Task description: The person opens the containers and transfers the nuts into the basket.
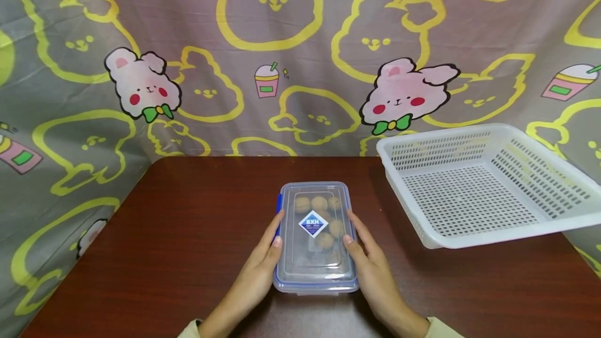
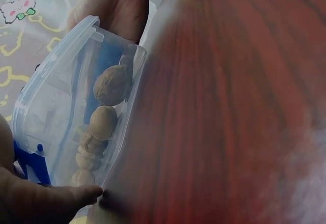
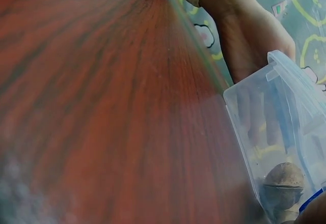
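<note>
Hanging behind table (image 1: pixel 202 213), cartoon-print curtain (image 1: pixel 310 72) fills background. Reddish-brown tabletop stretches below. White perforated basket (image 1: pixel 507 233) at right. Clear lidded box (image 1: pixel 296 257) near table's centre, between left hand (image 1: pixel 255 267) and right hand (image 1: pixel 375 270), fingers clamped on long sides, thumbs at lid edges. Blue-and-white label (image 1: pixel 313 224) tops lid; round brown walnuts (image 2: pixel 103 122) inside.

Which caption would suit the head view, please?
A person's left hand and right hand hold a clear lidded box of brown nuts, a white basket to the right.
</note>
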Demonstrator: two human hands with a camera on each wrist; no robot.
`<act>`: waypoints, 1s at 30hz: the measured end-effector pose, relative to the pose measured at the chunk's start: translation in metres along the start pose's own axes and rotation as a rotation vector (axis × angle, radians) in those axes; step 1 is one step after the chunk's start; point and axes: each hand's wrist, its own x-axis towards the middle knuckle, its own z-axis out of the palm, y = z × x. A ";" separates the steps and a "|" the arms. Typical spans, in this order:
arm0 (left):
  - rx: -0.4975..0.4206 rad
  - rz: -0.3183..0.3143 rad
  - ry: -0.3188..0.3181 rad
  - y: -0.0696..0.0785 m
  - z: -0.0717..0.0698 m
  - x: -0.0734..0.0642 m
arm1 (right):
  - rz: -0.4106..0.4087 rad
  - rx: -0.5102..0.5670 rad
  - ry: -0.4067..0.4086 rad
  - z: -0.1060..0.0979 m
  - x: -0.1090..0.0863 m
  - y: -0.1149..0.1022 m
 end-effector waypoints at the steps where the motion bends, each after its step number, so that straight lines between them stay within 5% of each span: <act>1: 0.014 0.008 0.007 0.000 0.000 0.000 | 0.000 -0.002 0.002 0.000 0.000 0.000; 11: 0.080 0.024 0.055 -0.001 -0.004 0.002 | -0.007 -0.011 -0.006 0.001 0.000 -0.001; 30: 0.109 0.014 0.022 -0.002 -0.005 0.003 | -0.026 -0.080 0.030 -0.003 0.001 -0.002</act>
